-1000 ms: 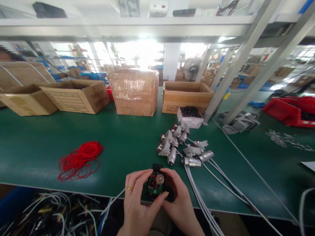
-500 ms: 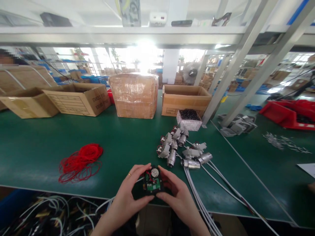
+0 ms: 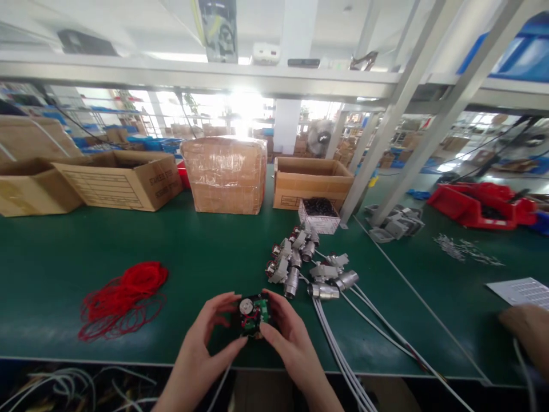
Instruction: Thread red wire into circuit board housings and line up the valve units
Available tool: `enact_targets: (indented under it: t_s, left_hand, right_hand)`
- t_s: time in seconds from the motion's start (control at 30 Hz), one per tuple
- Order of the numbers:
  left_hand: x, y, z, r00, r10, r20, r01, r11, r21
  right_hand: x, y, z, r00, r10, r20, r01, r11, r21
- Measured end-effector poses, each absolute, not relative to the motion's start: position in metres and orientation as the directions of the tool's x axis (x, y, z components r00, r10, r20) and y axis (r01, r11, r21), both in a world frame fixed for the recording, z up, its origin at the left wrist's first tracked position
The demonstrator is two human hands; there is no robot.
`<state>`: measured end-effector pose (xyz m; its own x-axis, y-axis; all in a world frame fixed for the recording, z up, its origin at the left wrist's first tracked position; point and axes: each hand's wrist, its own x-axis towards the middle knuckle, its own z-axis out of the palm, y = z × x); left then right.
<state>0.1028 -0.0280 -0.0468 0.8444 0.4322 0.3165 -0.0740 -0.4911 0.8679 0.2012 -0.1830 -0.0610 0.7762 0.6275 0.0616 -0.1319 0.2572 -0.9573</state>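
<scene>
Left of the metal valves [image 3: 300, 266], we grip the black module [image 3: 252, 312].
Left hand [image 3: 206, 337] and right hand [image 3: 287, 337] pinch it; we've turned it, disc swung away from the valves.

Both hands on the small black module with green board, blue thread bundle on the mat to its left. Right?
No: the thread bundle is red, not blue, per the head view. The left hand and right hand hold the module, and the bundle lies on the mat to its left.

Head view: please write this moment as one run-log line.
left hand: holds circuit-board module | right hand: holds same module | near: metal valves with white cables | surface: green table
</scene>
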Motion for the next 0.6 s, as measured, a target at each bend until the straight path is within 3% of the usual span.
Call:
enact_targets:
  t_s: [0.07,0.23,0.4,0.6]
  left_hand:
    - [0.103,-0.016,-0.042,0.867,0.409,0.284,-0.087,-0.436,0.896]
    - [0.110,-0.021,-0.041,0.860,0.396,0.322,-0.067,-0.538,0.840]
    - [0.115,-0.043,-0.066,0.830,0.487,0.272,-0.108,-0.338,0.935]
    - [0.121,-0.046,-0.074,0.894,0.411,0.176,-0.049,-0.301,0.952]
  right_hand:
    - [0.208,-0.185,-0.056,0.748,0.656,0.099,-0.072,0.229,-0.971]
    - [0.205,-0.184,-0.057,0.797,0.589,0.132,0.140,0.033,-0.990]
    - [0.195,-0.188,-0.071,0.739,0.655,0.158,0.162,0.054,-0.985]
    - [0.212,-0.210,-0.047,0.704,0.687,0.183,0.372,-0.136,-0.918]
